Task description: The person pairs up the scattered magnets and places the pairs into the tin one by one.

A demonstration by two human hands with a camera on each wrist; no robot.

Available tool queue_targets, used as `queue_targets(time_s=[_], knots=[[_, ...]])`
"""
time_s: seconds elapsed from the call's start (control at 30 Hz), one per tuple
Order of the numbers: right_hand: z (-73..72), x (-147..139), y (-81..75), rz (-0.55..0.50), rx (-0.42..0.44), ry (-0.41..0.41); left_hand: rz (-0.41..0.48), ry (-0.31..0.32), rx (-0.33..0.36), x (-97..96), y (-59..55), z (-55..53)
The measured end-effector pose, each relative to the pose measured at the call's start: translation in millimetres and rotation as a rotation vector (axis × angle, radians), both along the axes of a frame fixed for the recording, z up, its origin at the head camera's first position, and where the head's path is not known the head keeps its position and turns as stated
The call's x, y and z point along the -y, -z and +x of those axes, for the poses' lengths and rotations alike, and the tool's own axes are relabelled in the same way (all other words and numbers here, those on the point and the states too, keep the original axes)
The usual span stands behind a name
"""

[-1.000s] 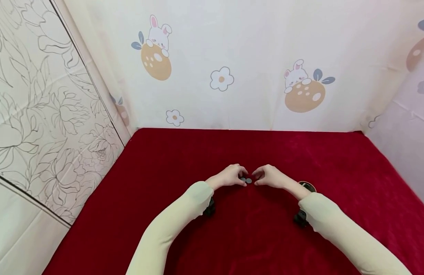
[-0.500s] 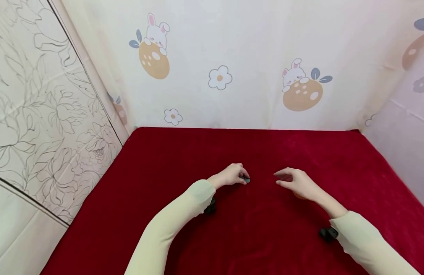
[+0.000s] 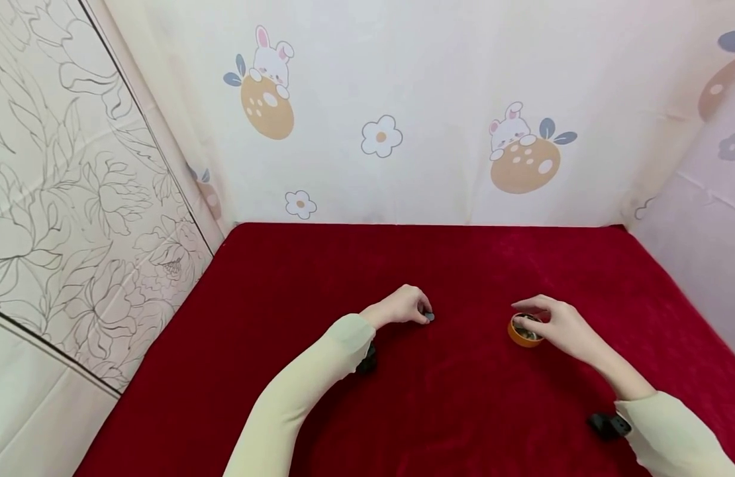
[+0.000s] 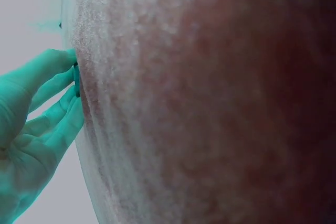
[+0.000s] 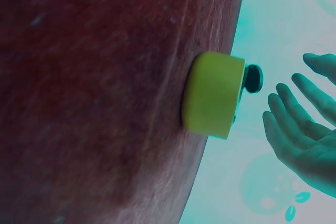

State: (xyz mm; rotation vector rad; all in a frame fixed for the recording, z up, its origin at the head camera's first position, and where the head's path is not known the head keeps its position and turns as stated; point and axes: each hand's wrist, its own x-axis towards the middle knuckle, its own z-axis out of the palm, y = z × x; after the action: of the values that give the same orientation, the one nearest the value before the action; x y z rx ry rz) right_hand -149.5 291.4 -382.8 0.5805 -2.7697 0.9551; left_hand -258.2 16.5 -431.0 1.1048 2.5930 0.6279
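Observation:
My left hand (image 3: 408,306) is low at the cloth in mid-table, thumb and fingertips around a small flat grey disc (image 3: 430,317). In the left wrist view the disc (image 4: 77,80) shows as a dark edge between thumb and fingers, flat against the cloth. My right hand (image 3: 555,321) hovers over a small round orange tub (image 3: 525,340) that holds several dark, shiny pieces. The right wrist view has its fingers spread and apart from the tub (image 5: 214,95), holding nothing. There, one dark round piece (image 5: 254,78) sticks up over the tub's rim.
Red velvety cloth (image 3: 463,411) covers the table. A pale printed curtain (image 3: 439,132) hangs along its back edge, and a floral panel (image 3: 99,185) stands on the left. Small black cameras (image 3: 608,425) sit under both sleeves.
My right hand has moved right, from beside the left hand to over the orange tub. My left hand stays in place; the two grey discs visible earlier now show as one at its fingertips.

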Motion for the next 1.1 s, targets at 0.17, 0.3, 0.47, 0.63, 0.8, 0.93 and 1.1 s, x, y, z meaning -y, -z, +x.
queue_targets(time_s=[0.17, 0.3, 0.47, 0.63, 0.8, 0.93, 1.1], knots=[[3.1, -7, 2.8, -0.012, -0.038, 0.024, -0.003, 0.017, 0.008, -0.1, -0.4, -0.3], [4.8, -13, 6.1, -0.014, -0.083, 0.042, 0.046, 0.016, 0.035, -0.6, -1.3, 0.0], [8.2, -19, 9.8, -0.008, -0.089, 0.049, 0.101, -0.001, 0.057, -2.7, -3.7, 2.1], [11.8, -23, 13.4, -0.007, -0.053, 0.071, 0.156, -0.009, 0.070, -8.6, -7.3, 5.9], [13.6, -27, 14.9, -0.003, 0.010, 0.091, 0.203, -0.006, 0.068, -17.8, -9.3, 9.5], [13.2, -30, 15.8, -0.001, 0.052, 0.099, 0.226, 0.001, 0.079, -27.0, -10.4, 12.2], [10.3, -35, 18.5, -0.027, 0.122, 0.061, 0.253, 0.024, 0.092, -38.6, -13.9, 16.6]])
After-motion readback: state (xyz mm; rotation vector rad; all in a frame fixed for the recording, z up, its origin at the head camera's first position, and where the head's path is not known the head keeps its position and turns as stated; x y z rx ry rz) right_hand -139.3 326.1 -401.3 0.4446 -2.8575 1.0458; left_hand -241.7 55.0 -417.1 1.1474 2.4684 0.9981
